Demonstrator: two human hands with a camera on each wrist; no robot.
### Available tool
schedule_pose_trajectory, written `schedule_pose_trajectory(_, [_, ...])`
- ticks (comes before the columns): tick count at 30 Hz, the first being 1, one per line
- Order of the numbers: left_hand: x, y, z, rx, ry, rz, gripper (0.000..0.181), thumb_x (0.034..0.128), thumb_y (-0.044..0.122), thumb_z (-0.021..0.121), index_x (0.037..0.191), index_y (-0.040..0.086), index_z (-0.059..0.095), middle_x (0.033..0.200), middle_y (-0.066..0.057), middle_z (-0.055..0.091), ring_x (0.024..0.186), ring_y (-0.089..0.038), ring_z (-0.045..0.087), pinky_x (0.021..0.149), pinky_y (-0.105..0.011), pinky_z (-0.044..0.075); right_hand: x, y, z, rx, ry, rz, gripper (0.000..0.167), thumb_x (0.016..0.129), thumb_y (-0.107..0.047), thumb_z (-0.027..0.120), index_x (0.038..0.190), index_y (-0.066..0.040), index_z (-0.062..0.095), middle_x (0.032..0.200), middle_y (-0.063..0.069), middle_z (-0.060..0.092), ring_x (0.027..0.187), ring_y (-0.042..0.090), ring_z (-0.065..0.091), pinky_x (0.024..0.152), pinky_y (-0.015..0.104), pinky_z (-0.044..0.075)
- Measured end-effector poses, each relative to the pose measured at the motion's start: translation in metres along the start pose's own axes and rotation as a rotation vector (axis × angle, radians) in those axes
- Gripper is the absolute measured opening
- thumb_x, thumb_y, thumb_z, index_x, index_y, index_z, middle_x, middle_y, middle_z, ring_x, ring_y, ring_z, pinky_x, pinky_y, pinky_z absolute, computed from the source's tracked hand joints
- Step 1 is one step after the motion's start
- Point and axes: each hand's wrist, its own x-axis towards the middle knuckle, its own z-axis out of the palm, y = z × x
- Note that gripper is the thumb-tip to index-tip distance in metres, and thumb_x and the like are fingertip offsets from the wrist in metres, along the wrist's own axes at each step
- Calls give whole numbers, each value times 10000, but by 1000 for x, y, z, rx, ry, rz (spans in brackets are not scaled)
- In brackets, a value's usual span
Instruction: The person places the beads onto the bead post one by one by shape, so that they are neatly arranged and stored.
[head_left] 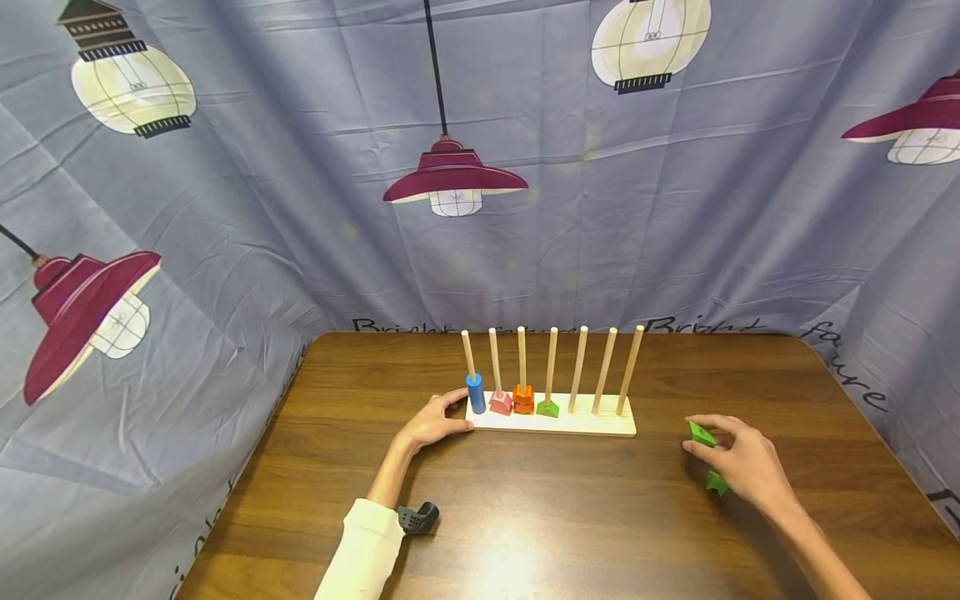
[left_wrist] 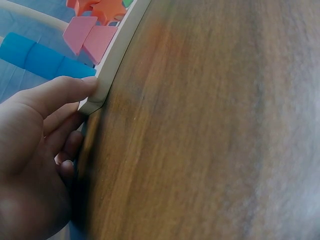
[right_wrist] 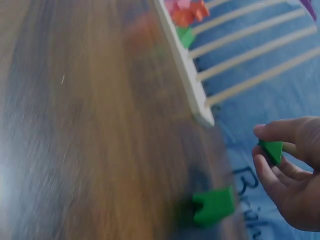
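Observation:
A pale wooden peg board (head_left: 570,425) with a row of several upright pegs stands on the table. My left hand (head_left: 433,421) holds its left end, with the thumb (left_wrist: 75,90) on the front edge. From the left, the pegs carry blue cylinder pieces (head_left: 476,396), pink blocks (head_left: 500,404), orange blocks (head_left: 523,401) and a green block (head_left: 548,409); the three right-hand pegs are bare. To the right of the board, my right hand (head_left: 742,458) pinches a green triangular block (right_wrist: 272,150) between thumb and fingers. Below that hand is another green block (right_wrist: 215,205), notched on one side.
The brown wooden table (head_left: 570,517) spreads around the board. Behind it hangs a grey-blue cloth (head_left: 555,250) printed with lamps and lettering. A dark device (head_left: 418,518) is strapped at the left wrist, beside a white sleeve (head_left: 367,542).

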Motion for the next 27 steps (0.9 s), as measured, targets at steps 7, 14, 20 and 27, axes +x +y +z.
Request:
schedule_pose_trajectory(7, [0,1,1,0,-7,6,681,853,164,770,1470,64,499,1324,-199,481,1242,-353,400,1032,-561,339,7,-30,6,76,-40,-61,423,855,-202,811,1222,-24,699,1199,263,644,907,393,699,617,306,536])
schedule_pose_trajectory(14, [0,1,2,-13,19,4,681,844,153,779,1462,63,508,1310,-197,498,1237,-351,415,1029,-565,343,18,-62,16,184,-36,-139,322,861,-100,792,1167,-43,710,1123,184,699,886,290,724,687,282,567])
schedule_pose_trajectory(20, [-4,6,2,-17,33,4,670,843,122,768,1453,30,507,1306,-223,499,1238,-377,417,1032,-578,335,32,-96,23,193,41,-191,257,830,-125,821,1065,-128,716,950,2,708,780,116,668,692,252,535])
schedule_pose_trajectory(27, [-1,2,2,-2,25,-12,693,836,168,782,1462,56,505,1312,-206,495,1244,-363,416,1037,-566,339,51,-141,20,305,134,-232,312,818,-68,818,1109,-105,711,1020,30,704,846,118,651,731,199,512])
